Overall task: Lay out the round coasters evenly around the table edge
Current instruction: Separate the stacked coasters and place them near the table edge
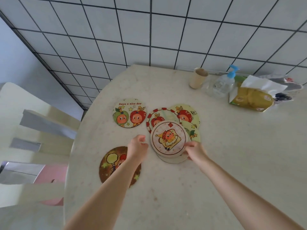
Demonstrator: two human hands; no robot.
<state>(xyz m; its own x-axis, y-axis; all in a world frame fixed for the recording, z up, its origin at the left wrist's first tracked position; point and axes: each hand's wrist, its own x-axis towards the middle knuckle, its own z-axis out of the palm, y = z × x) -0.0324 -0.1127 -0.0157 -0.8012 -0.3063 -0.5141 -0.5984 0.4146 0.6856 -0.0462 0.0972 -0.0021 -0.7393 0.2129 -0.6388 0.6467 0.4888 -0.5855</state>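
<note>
Several round cartoon coasters lie on the cream table (216, 163). A loose pile sits in the middle, topped by a pink toast coaster (168, 138). My right hand (193, 151) pinches that coaster's lower right edge. Under it show a red-bordered coaster (155, 116), a yellow apple coaster (187, 113) and a plain pale one (174, 159). My left hand (137, 146) hovers just left of the pile, fingers loosely curled, holding nothing. A "Have a nice day" coaster (129, 112) lies apart to the upper left. A brown coaster (113, 163) lies near the left edge, partly under my left forearm.
At the back right stand a beige cup (198, 78), a clear pump bottle (223, 84) and a green tissue pack (252, 98). A white chair (33, 130) with a pink seat (51, 173) stands left of the table. A tiled wall rises behind.
</note>
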